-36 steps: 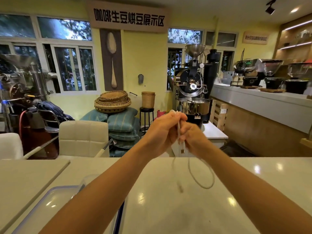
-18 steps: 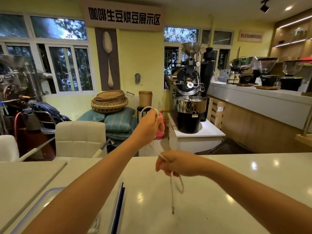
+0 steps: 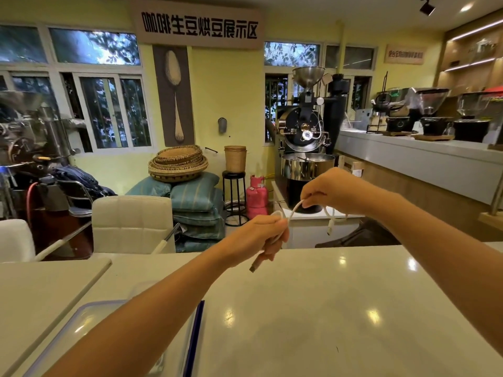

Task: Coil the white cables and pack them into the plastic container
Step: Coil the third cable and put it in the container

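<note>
A thin white cable (image 3: 293, 211) stretches in the air between both hands above the far edge of the white counter. My left hand (image 3: 258, 238) is closed on one end, with a USB plug (image 3: 255, 266) sticking out below the fist. My right hand (image 3: 330, 193), higher and to the right, pinches the cable, and the other plug (image 3: 330, 227) dangles beneath it. The clear plastic container (image 3: 89, 317) sits at the near left of the counter, mostly hidden under my left forearm.
A white counter (image 3: 326, 308) spreads in front of me. A dark blue strip (image 3: 194, 336), perhaps the container's lid edge, lies beside the container. Beyond the counter stand white chairs (image 3: 130, 223), a pink gas cylinder (image 3: 257, 195) and a coffee roaster (image 3: 306, 137).
My right hand has risen and moved right while my left hand dropped lower, so the hands swapped heights. The loop that hung below the right hand is gone and the cable runs between the fists.
</note>
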### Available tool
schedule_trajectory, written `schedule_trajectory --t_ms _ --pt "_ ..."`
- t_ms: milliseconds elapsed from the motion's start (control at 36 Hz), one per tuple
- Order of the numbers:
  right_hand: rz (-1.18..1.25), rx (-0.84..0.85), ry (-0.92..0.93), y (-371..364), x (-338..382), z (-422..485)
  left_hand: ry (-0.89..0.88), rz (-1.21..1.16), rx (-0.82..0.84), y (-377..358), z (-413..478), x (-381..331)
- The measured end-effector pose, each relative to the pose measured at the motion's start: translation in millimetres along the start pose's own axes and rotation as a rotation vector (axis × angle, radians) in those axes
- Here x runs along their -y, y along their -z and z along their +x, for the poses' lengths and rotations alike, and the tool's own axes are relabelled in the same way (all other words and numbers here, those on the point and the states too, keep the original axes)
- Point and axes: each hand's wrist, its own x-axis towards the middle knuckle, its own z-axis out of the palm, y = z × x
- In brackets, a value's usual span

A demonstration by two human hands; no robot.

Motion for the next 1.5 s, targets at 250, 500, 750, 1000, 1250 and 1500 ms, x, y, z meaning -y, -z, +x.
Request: schedule_trajectory --t_ms 250,500,750,1000,1250,1500 --pt "0.021 -0.097 -0.041 -35.4 7.7 13.0 -0.096 -0.366 0.128 -1.9 -4.2 -21.5" --pt "1.025 -0.57 0.171 -73.2 52.5 3.2 -0.176 -0.485 -0.059 -3.5 7.1 -27.7" --pt "0.782 -0.538 -0.154 -127.7 36.8 5.4 -0.172 -0.569 -0.299 18.6 18.0 -25.5" --pt "0.114 -0.973 0.107 -132.9 29.9 -3.7 -0.085 -0.582 -0.552 34.0 32.2 -10.9" --pt "0.233 -0.145 -0.085 -160.1 36.3 -15.4 -0.135 -0.687 -0.591 47.3 30.7 -16.6" --pt "0.713 -0.338 -0.32 -144.9 35.4 -5.9 -0.178 -0.827 -0.445 26.6 28.9 -29.5"
